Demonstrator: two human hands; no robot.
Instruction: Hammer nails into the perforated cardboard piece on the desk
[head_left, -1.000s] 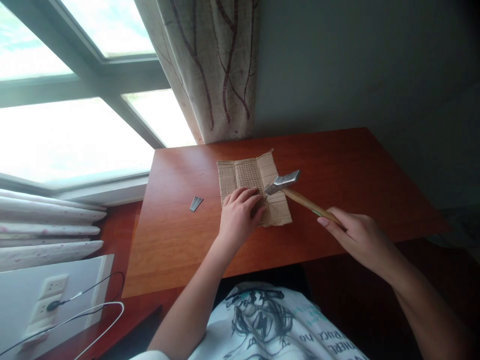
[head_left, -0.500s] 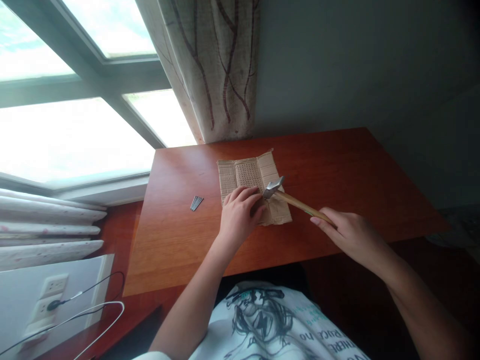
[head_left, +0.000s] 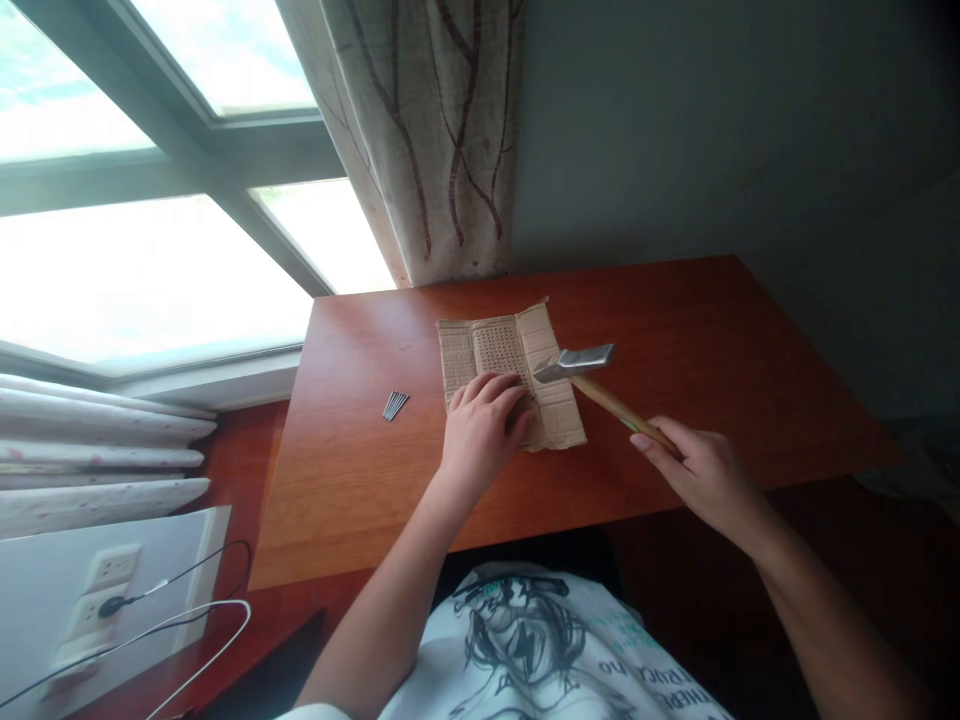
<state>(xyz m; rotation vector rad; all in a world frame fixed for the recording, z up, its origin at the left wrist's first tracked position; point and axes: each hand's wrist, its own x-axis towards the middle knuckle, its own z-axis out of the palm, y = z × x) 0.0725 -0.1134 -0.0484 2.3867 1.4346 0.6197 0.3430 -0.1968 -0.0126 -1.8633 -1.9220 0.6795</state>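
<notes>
A person's two bare hands were at work over a reddish-brown wooden desk (head_left: 697, 360). The right hand (head_left: 701, 470) had its grip wrapped around the lower end of the wooden handle of a hammer (head_left: 611, 402). The hammer's metal head was above the right part of a piece of cardboard (head_left: 501, 348), to the right of the other hand's fingers. The left hand (head_left: 484, 420) lay over the near left part of the cardboard, fingers bent; whether that grip pinched anything cannot be told, as the fingertips were in shadow. The cardboard lay on the desk around the middle, creased into three panels, with rows of small dark holes in the centre one. To the left of the cardboard, apart from it, a small group of nails (head_left: 395, 405) lay side by side in a fan. Beyond the desk hung a pale curtain (head_left: 442, 140) with a branch pattern, beside a bright window (head_left: 187, 165).
</notes>
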